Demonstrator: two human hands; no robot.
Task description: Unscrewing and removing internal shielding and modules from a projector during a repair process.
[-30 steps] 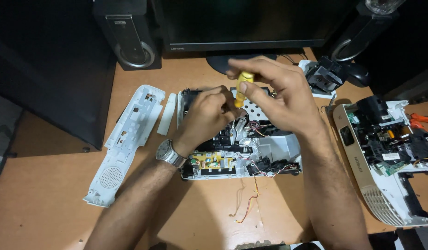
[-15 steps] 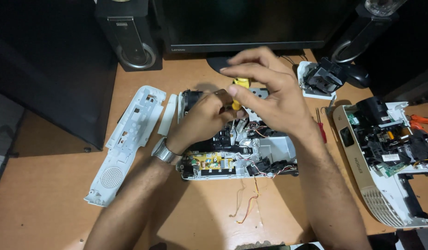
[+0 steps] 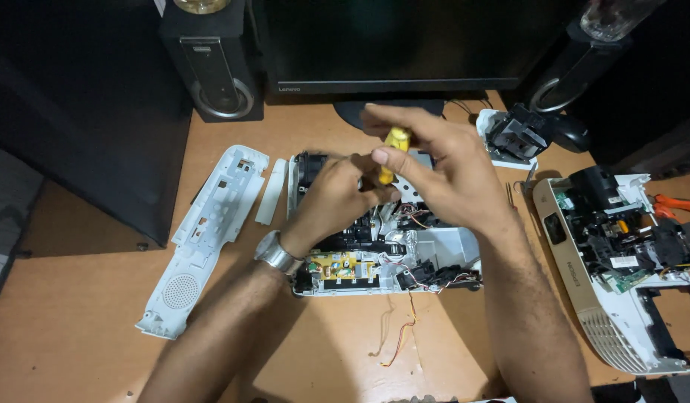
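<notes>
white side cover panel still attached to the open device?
No, the white cover panel lies flat on the wooden desk, left of the opened device and apart from it.

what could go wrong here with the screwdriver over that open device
The yellow-handled screwdriver, held by the right hand, could slip into the thin wires or the yellow circuit board. The left hand sits close to the tip and might get jabbed. Loose wires trailing onto the desk may snag on a forearm.
</notes>
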